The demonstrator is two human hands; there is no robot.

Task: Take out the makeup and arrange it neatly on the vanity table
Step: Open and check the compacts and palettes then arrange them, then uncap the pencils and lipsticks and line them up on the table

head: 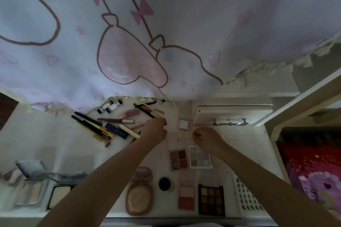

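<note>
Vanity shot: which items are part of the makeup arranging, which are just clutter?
Job:
eyeshadow palettes
pencil pile
lip gloss tubes
powder compact
left hand
right hand

Bystanders:
printed curtain
white basket
drawer handle

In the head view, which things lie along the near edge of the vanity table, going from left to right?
Open powder compact → second open compact → oval pink compact → small black jar → blush palette → dark eyeshadow palette → white basket.

A balloon-print curtain (pixel 129 33) hangs near a red blanket (pixel 310 167).
</note>
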